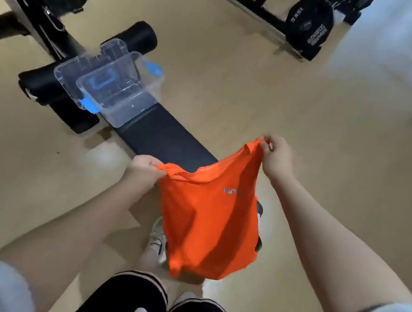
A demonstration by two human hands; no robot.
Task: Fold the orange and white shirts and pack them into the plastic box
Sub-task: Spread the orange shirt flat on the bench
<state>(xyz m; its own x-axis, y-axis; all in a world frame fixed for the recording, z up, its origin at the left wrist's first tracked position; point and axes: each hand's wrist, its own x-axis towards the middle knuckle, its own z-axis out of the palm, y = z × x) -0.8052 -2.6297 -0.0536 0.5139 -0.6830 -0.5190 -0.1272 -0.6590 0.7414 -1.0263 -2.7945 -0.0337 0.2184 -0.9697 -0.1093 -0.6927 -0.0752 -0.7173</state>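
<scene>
From the head camera, both bare forearms are reaching forward and down from short pale sleeves, and each hand is pinching a top corner of the orange shirt (206, 217). The left hand (144, 170) is sitting lower and nearer the body, its fingers curling round a bunched corner of fabric at the shirt's upper left edge. The right hand (277, 155) is raised higher and further out, thumb and fingertips nipping the opposite corner, so the top edge of the shirt is slanting upward from left to right. The shirt is hanging in the air between the hands, draping down in front of the person's legs, with a small pale print showing near its upper right; it is hiding the near end of the black bench (167, 136), and whether it is touching that bench I cannot tell. Further along the bench, well apart from the shirt, the plastic box (118, 89) is sitting with its clear lid lying tilted across its top; blue clips are showing at its near left and far right edges and a blue handle on the lid. Nothing is showing through its clear walls. Beyond the bench, a black weight plate (308, 24) is leaning in a rack on the tan floor (237, 80).
</scene>
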